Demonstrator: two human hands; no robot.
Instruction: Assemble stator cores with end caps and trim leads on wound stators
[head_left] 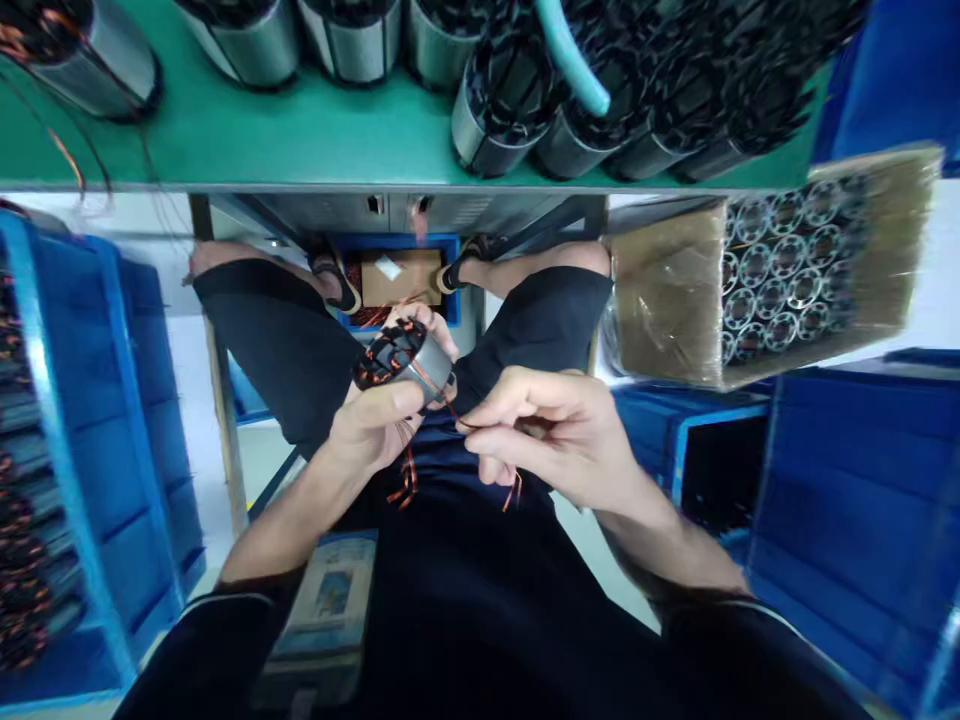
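Seated, wound core (433,368) above my lap, between my knees and near side of the green bench (315,140). My left hand (371,425) grips it round the metal body, thumb on the near side, fingers round the far side; it sits tilted, black slotted end with copper turns facing left. My right hand (559,425), just right of it, pinches a thin copper wire (450,405) that runs to the core, thumb against forefinger, other fingers curled. Loose copper ends (405,485) hang below my left hand. On the bench, far side: a cluster of cores (491,135) at right, a light-blue tube (574,60) over them; another core (97,65) at far left, wires trailing. Right: an open cardboard box (667,300) with metal cores (772,265) standing in rows. Left: a blue crate (120,400). Floor, between my feet: a blue bin (454,245) with a cardboard piece (416,275) inside.
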